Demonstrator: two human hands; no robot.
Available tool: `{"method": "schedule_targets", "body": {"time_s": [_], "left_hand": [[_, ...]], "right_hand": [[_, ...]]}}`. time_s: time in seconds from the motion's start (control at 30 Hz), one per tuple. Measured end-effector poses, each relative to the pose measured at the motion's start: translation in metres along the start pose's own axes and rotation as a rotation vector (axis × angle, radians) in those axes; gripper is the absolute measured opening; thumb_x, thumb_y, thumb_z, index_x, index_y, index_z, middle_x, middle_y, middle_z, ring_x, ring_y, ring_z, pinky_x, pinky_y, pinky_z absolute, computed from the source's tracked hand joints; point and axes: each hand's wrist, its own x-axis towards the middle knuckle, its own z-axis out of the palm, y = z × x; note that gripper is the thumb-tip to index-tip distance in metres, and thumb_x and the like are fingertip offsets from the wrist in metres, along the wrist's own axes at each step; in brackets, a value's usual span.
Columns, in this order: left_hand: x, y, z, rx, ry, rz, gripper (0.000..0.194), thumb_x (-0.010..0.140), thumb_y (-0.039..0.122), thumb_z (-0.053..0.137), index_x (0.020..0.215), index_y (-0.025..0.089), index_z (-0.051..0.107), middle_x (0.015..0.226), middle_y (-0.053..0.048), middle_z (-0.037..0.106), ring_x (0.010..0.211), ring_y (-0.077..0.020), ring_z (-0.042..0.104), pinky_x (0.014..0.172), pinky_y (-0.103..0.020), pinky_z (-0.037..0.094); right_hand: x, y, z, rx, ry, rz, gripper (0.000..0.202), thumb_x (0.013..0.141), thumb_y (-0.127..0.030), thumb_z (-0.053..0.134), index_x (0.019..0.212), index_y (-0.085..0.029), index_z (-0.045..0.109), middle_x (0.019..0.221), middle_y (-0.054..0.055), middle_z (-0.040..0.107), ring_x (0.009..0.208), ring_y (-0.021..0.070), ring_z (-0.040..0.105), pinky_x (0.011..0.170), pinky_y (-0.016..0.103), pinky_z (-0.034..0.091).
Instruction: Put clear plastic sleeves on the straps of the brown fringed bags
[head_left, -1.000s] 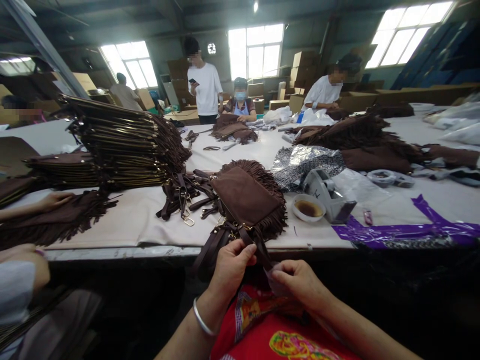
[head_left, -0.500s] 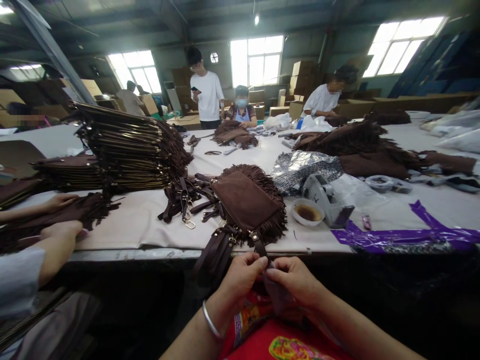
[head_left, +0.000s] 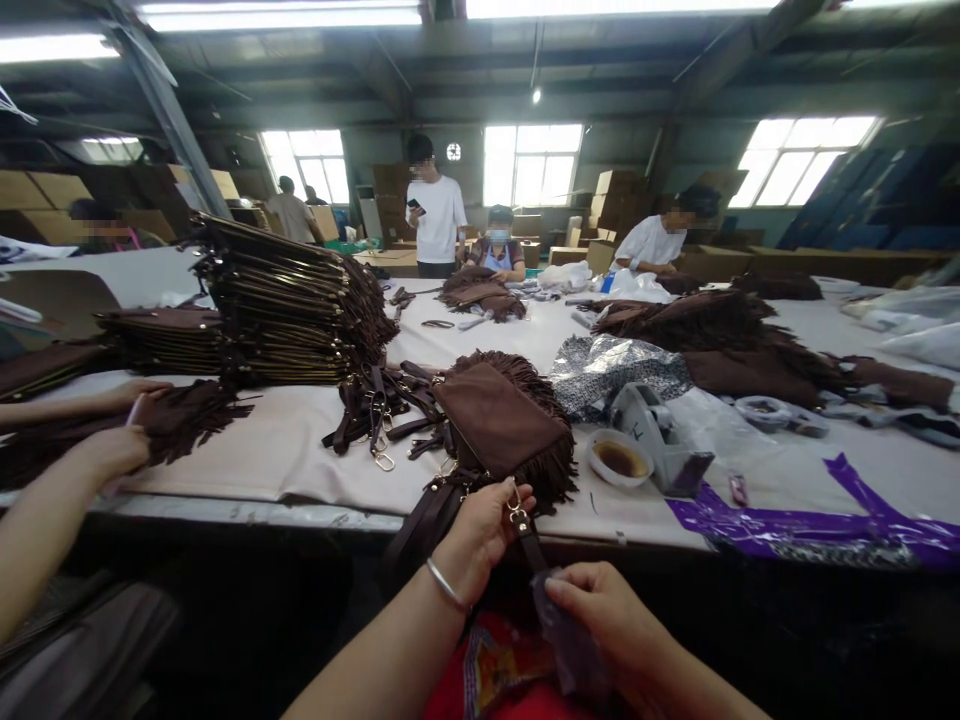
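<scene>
A dark brown strap [head_left: 532,548] slants at six o'clock, its gold-toned clasp [head_left: 518,517] toward eleven o'clock, its lower end, toward five, inside a translucent, crumpled wrap [head_left: 561,630].

No text is legible; the tape dispenser [head_left: 675,462] bears an unclear mark [head_left: 637,432].

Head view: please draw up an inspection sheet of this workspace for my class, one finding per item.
Surface: table with a pale, creased cover.
Job's things: dark strap with a metal clip, its lower part in a thin wrap; fringed brown bag on the table beyond.
Clutter: loose straps, bowl beside a tape dispenser, purple plastic, stacked bags.
Hands: left hand holds the metal clip; right hand holds the wrap. A co-worker's hand is at far left.
Cables: nothing seen on the table.
Surroundings: people, cardboard boxes, windows.
</scene>
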Motion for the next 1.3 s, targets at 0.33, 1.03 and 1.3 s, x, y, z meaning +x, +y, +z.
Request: {"method": "schedule_targets", "body": {"time_s": [0.33,1.03,1.3], "left_hand": [[-0.011,0.016,-0.004,0.195,-0.11,0.157,0.024,0.074,0.032,0.07,0.086,0.011,0.07,0.073,-0.005,0.066,0.062,-0.0147,0.058,0.057,-0.027,0.045],[-0.032,-0.023,-0.036,0.342,-0.096,0.319,0.029,0.068,0.041,0.074,0.073,0.013,0.068,0.067,-0.005,0.065,0.059,-0.016,0.055,0.055,-0.026,0.039],[-0.036,-0.02,-0.031,0.402,-0.054,0.346,0.033,0.069,0.044,0.073,0.072,0.013,0.064,0.062,-0.003,0.062,0.057,-0.0144,0.053,0.053,-0.025,0.037]], "right_hand": [[0.052,-0.042,0.014,0.04,0.163,-0.164,0.047,0.07,-0.058,0.067,0.067,-0.012,0.068,0.056,0.002,0.062,0.05,0.012,0.049,0.048,0.024,0.033],[0.091,-0.067,0.011,-0.644,0.051,-0.456,0.044,0.075,-0.023,0.055,0.116,-0.013,0.067,0.102,0.01,0.072,0.094,0.0229,0.065,0.086,0.033,0.046],[0.095,-0.078,0.014,-0.808,0.149,-0.498,0.015,0.082,-0.025,0.055,0.074,-0.019,0.066,0.073,0.003,0.07,0.072,0.0167,0.062,0.065,0.026,0.039]]}}
